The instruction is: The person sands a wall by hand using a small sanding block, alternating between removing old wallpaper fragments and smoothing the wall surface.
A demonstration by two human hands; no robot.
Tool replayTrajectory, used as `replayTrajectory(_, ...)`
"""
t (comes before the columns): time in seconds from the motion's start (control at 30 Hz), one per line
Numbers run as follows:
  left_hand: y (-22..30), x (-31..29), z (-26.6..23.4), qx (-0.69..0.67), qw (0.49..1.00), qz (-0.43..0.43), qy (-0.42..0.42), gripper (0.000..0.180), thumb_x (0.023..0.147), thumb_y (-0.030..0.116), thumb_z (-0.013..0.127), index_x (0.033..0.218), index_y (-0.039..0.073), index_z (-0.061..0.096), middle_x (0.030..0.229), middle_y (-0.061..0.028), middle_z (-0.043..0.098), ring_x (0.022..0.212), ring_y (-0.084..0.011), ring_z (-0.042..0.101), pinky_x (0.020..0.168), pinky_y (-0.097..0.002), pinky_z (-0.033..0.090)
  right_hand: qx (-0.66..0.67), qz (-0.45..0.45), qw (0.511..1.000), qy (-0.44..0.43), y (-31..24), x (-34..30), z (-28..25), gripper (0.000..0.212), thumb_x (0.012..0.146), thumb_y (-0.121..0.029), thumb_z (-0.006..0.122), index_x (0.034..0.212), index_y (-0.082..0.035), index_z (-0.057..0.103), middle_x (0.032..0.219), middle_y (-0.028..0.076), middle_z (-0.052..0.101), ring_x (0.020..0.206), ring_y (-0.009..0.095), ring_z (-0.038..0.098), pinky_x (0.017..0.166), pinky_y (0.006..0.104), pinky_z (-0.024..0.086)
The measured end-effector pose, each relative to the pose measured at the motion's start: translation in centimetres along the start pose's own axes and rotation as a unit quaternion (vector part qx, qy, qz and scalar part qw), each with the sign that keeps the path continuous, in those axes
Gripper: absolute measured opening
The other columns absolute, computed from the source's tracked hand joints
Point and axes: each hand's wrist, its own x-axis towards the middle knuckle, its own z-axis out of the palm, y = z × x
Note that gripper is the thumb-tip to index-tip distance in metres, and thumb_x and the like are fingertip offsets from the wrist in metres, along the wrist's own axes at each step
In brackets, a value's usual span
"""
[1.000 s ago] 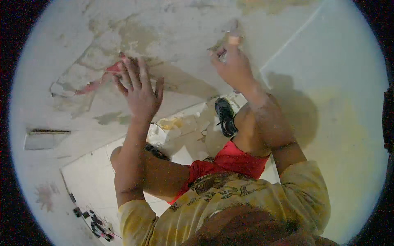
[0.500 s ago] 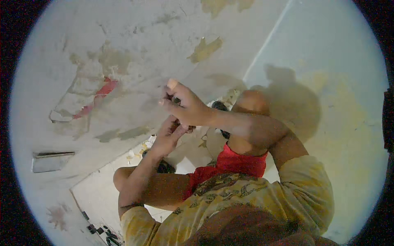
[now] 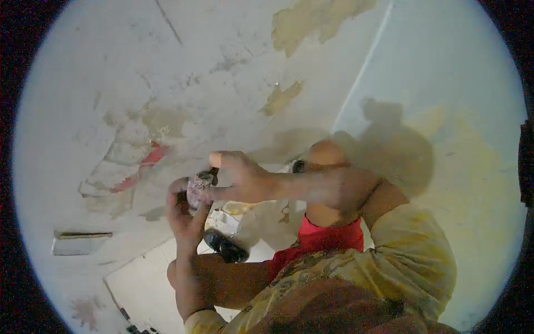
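My left hand (image 3: 186,214) and my right hand (image 3: 239,178) meet in front of a scuffed, peeling wall (image 3: 211,72). Between them is a small rounded pinkish-grey lump (image 3: 197,189). The left hand cups it from below with its fingers curled up. The right hand's fingers pinch it from above, next to a small dark part at its top edge. What the lump is cannot be made out. Both hands are off the wall.
The wall has bare yellowish patches (image 3: 283,97) and a red patch (image 3: 147,161). A wall corner (image 3: 361,72) runs up on the right. Below are my bent knee (image 3: 328,156), red shorts (image 3: 328,239), a dark sandal (image 3: 225,247), white floor tile (image 3: 144,273) and a grey rectangular piece (image 3: 80,243).
A second ago my left hand lay flat on the wall and my right hand held a small thing high against it. Both hands have come down and together around the lump.
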Motion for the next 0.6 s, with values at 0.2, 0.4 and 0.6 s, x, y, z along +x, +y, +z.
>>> replayTrajectory(0.2,0.1,-1.4,-2.5,-0.102,0.991,-0.084,0.023,0.056,0.067,0.019,0.084,0.106,0.007,0.045,0.109,-0.0086,0.051,0.104,-0.0184,0.052,0.092,-0.0336,0.042,-0.026,-0.008,0.996,-0.083,0.0,1.0,-0.2,0.043,0.070,-0.030,0.084,0.081,0.000,0.054,0.073,0.010,0.059,0.069,0.016,0.055,0.065,0.0329,0.045)
replayTrajectory(0.4,0.5,-3.0,-0.5,-0.281,0.958,0.008,0.050,0.084,0.063,0.029,0.087,0.124,0.008,0.035,0.127,-0.0150,0.044,0.124,-0.0268,0.043,0.106,-0.0414,0.035,0.141,0.134,0.971,-0.141,-0.3,1.3,0.2,0.041,0.076,-0.032,0.081,0.081,-0.001,0.055,0.070,0.010,0.056,0.071,0.010,0.049,0.066,0.0289,0.042)
replayTrajectory(0.6,-1.6,-4.0,0.0,-0.243,0.970,-0.016,-0.004,0.076,0.085,0.036,0.070,0.140,0.000,0.032,0.138,-0.0148,0.044,0.130,-0.0274,0.041,0.111,-0.0407,0.031,0.076,0.052,0.994,-0.062,-0.1,1.5,0.5,0.041,0.078,-0.032,0.079,0.084,-0.001,0.053,0.070,0.009,0.055,0.067,0.009,0.046,0.062,0.0295,0.042)
